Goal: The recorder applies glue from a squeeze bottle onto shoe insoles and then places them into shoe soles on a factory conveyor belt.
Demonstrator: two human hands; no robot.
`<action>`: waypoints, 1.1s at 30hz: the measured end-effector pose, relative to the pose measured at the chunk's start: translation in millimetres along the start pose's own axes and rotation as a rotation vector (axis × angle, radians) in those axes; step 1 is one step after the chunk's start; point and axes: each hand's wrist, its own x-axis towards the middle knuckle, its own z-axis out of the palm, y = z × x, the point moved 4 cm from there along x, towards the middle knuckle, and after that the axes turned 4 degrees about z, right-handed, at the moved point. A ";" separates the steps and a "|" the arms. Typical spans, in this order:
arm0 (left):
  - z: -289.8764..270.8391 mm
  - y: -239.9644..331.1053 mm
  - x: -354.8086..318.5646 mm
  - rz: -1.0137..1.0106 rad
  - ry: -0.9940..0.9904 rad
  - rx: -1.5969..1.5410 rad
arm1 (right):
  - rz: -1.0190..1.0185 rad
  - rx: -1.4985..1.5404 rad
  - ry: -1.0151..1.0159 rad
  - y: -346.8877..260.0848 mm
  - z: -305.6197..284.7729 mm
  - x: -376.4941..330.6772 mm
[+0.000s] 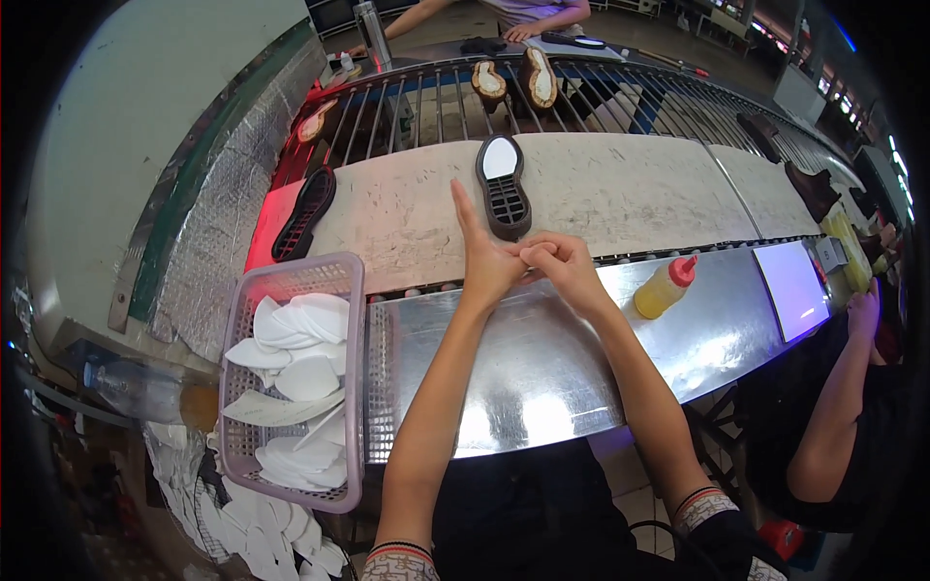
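My left hand (487, 259) is over the near edge of the pale belt, fingers stretched out toward the far side. My right hand (567, 268) meets it at the palm with its fingers bent together; what they hold, if anything, is hidden. Just beyond both hands lies a dark shoe sole (505, 198), its forefoot covered by a white insert and its heel showing an open grid. Another dark sole (304, 213), with no white insert visible, rests at the belt's left. Left of my forearms, a pale purple basket (356, 387) holds several white sole-shaped pieces (308, 378).
A yellow squeeze bottle (665, 289) with a red cap stands on the metal table (523, 387), near a white sheet (791, 290). Brown shoes (540, 79) lie upturned on the roller rack. A co-worker's arm (838, 416) is at right; another person (542, 15) stands across the rack.
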 end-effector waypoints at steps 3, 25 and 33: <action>-11.0 3.9 2.8 0.137 -0.193 0.338 | -0.057 -0.393 -0.044 -11.4 2.0 -5.4; -14.8 -3.8 4.7 -0.034 -0.008 0.614 | -0.184 -0.289 0.192 -3.0 5.8 -1.8; -12.7 -4.5 3.6 0.011 -0.039 0.744 | -0.164 -0.212 0.196 14.6 -5.8 0.7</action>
